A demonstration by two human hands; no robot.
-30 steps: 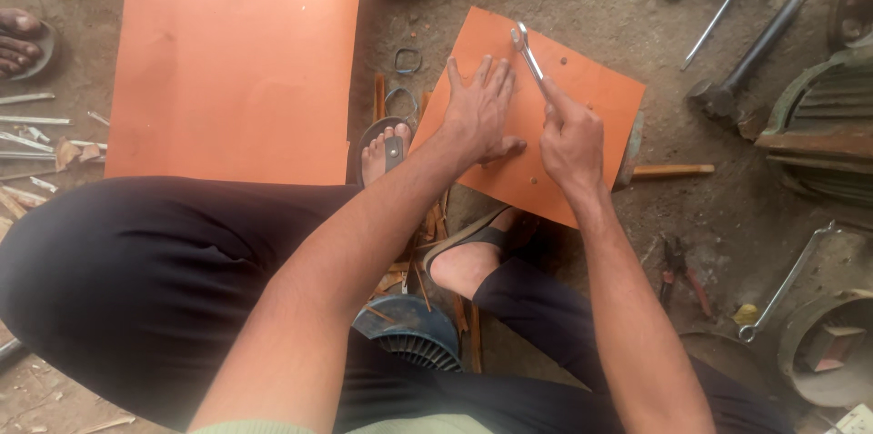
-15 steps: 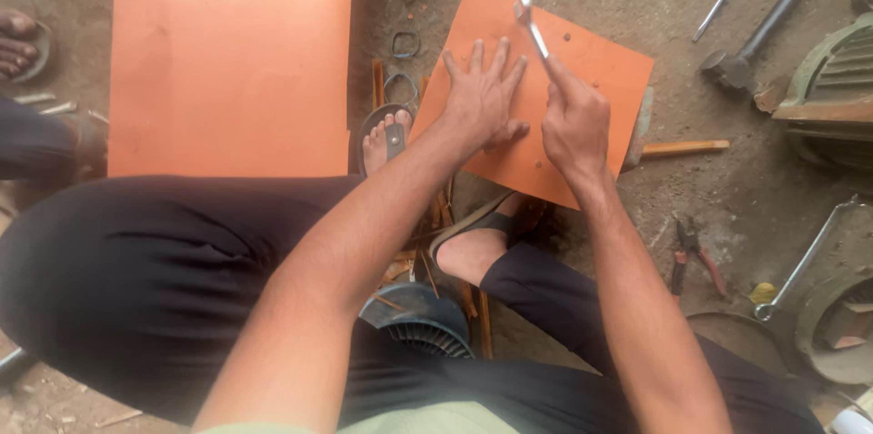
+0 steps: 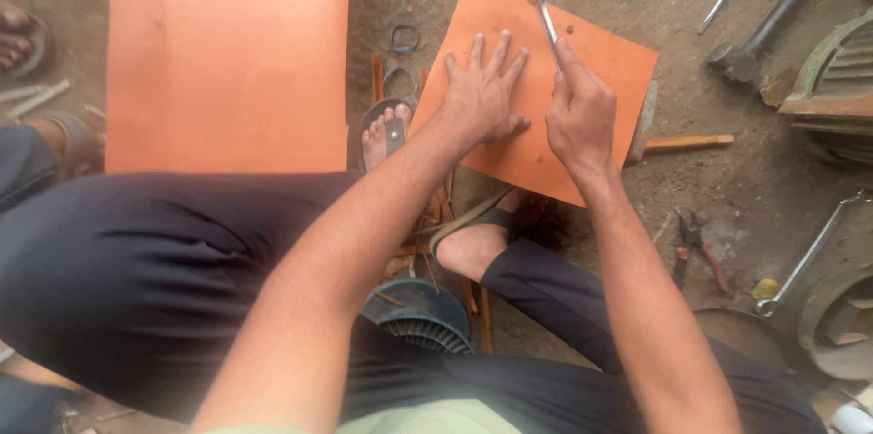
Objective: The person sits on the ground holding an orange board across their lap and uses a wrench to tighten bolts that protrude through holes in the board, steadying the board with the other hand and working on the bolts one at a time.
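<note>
Two orange sheets (image 3: 227,56), perhaps three spanners (image 3: 544,11)

Dirt floor (image 3: 582,307), gritty, grey-brown. Scattered tools: hammer (image 3: 773,20), pliers (image 3: 696,247), spanner (image 3: 809,257). Large orange sheet (image 3: 227,56) lies flat. Even daylight.

i'm seeing a matt orange sheet (image 3: 536,88), smooth like gasket paper, and a larger sheet (image 3: 227,52) of the same dull stuff. the spanner (image 3: 544,11) is bright, polished metal. the ground (image 3: 673,206) is rough, gritty dirt. the hammer (image 3: 768,25) is dull grey metal. my trousers (image 3: 155,279) are dark matt cloth. the pliers (image 3: 698,247) have reddish grips, plastic by the look.
</note>
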